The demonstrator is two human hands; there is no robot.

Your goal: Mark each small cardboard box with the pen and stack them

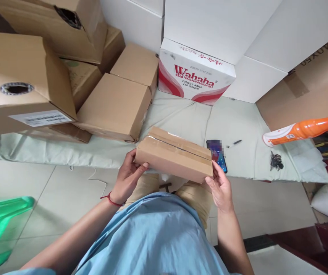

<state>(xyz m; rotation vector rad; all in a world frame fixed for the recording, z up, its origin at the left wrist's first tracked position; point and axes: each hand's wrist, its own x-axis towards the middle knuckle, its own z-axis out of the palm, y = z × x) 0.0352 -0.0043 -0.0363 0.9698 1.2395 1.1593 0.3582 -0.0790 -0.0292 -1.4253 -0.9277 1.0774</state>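
A long brown cardboard box [178, 156] is held between my two hands at the front edge of the cloth-covered table [178, 116]. Clear tape and a dark seam run lengthwise along its upper face. My left hand [129, 173] grips the left end, thumb on the near side, with a red string bracelet on the wrist. At the opposite end, my right hand [218, 187] clasps the corner, its thumb in front and some fingers hidden behind. Just beyond that hand lies a phone [218, 158] with its screen lit, partly blurred out.
Several cardboard boxes [115, 105] are stacked at the left. A white and red Wahaha carton [195, 74] stands against the wall. On the right are keys [276, 160], a pen [235, 143] and an orange bottle [304, 130]. A green plastic stool [0, 225] is on the floor.
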